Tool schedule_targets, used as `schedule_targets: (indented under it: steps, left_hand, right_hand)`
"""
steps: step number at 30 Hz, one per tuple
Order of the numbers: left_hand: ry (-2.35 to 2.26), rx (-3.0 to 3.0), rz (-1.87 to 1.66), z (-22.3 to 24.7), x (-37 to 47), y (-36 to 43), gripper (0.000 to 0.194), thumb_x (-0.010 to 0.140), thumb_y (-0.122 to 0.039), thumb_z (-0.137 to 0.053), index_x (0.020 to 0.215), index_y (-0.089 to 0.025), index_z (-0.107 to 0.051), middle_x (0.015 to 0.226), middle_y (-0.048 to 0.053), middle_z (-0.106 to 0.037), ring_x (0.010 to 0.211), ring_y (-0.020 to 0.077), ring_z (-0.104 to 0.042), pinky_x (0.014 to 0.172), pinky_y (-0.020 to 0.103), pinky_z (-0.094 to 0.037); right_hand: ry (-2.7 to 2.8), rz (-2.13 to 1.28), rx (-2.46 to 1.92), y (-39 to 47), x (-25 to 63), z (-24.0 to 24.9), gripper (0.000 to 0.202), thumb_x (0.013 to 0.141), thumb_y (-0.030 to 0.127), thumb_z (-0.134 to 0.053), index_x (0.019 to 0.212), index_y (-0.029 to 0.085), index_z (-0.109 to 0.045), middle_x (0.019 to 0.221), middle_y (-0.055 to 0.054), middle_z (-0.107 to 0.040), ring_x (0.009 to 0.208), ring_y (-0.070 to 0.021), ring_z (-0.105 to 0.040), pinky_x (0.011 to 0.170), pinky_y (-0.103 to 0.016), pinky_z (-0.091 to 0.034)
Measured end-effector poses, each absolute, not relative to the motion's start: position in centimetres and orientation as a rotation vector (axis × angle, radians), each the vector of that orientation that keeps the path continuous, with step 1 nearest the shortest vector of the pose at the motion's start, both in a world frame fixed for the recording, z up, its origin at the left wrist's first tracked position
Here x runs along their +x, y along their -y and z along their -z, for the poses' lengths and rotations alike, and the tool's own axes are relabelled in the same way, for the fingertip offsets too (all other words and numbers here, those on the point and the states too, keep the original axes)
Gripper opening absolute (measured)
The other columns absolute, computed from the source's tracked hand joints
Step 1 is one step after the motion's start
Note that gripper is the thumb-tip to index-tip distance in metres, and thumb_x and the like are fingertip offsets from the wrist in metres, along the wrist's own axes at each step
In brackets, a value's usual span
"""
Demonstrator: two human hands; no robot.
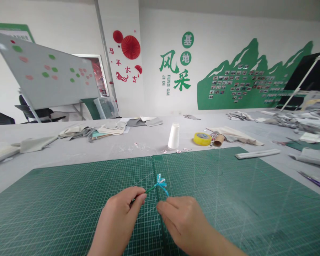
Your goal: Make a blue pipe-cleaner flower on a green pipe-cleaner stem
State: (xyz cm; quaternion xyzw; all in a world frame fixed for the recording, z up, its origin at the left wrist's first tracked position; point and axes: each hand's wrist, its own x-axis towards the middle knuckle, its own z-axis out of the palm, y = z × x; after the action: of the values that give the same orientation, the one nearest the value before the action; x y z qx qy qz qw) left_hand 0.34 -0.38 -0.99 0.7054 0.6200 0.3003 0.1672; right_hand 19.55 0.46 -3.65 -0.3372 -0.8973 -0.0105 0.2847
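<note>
Over the green cutting mats, my left hand (125, 213) pinches a thin green stem (150, 189) between thumb and forefinger. At the top of the stem sits a small flower (161, 180) of light blue loops with white edging. From its base a light blue strand (165, 192) bends down to my right hand (182, 217). The fingers of that hand are closed on the strand's lower end, which they hide.
Two green cutting mats (90, 199) meet in front of me. Behind them stand a white thread cone (174, 136), a yellow tape roll (202, 139) and a cardboard tube (218, 140). A rolled white cloth (257, 154) and purple-handled scissors (315, 181) lie right.
</note>
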Motion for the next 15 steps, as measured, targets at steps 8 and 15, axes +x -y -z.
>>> schedule_targets:
  steps: [8, 15]
  left_hand:
    - [-1.742, 2.012, -0.888, 1.2, 0.3, 0.5, 0.021, 0.091, -0.030, -0.050, 0.091, -0.027, -0.071, 0.092, -0.001, -0.075, 0.085, 0.0219, -0.069, 0.076, 0.030, -0.051]
    - [-1.725, 2.018, -0.864, 1.4, 0.4, 0.5, 0.022, 0.092, -0.029, -0.048, 0.093, -0.026, -0.069, 0.092, -0.001, -0.074, 0.085, 0.0214, -0.068, 0.077, 0.032, -0.050]
  right_hand:
    - [2.391, 0.146, -0.907, -0.8, 19.2, 4.4, 0.025, 0.083, 0.004, -0.041, 0.070, 0.017, -0.057, 0.057, 0.000, -0.054, 0.048, -0.0139, -0.045, 0.048, -0.031, -0.023]
    - [2.370, 0.160, -0.892, -0.7, 19.1, 5.0, 0.022, 0.083, 0.005, -0.045, 0.069, 0.018, -0.056, 0.058, 0.002, -0.054, 0.049, -0.0140, -0.047, 0.048, -0.031, -0.026]
